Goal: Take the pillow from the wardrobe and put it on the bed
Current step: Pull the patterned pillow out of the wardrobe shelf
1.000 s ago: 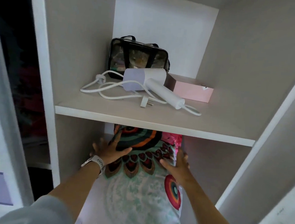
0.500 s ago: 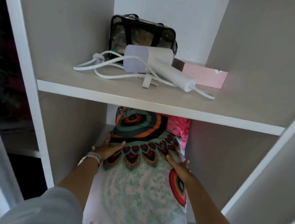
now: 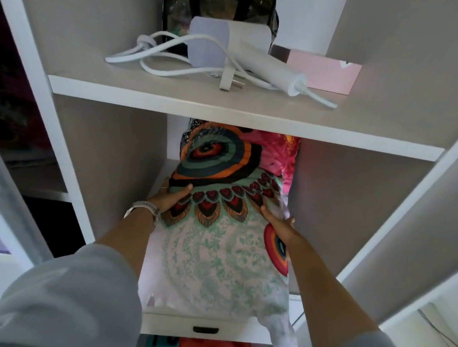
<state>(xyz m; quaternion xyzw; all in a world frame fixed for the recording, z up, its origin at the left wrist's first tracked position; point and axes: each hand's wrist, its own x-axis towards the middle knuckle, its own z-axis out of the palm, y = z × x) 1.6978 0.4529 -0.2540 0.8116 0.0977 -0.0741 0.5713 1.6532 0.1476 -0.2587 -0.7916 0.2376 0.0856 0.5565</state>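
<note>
Both hands, left hand (image 3: 171, 197) and right hand (image 3: 278, 224), clasp the pillow (image 3: 217, 241), lying lengthwise into the wardrobe (image 3: 108, 164).

No text, label, brand or number was legible anywhere, not even on the pink box (image 3: 323, 75) near the shelf's (image 3: 227, 110) right edge.

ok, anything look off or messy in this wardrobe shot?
Minor only: the white hair dryer on the upper shelf lies in a loose tangle of its own cord. The patterned owl-print pillow overhangs the lower shelf, one corner drooping. No damage visible.
</note>
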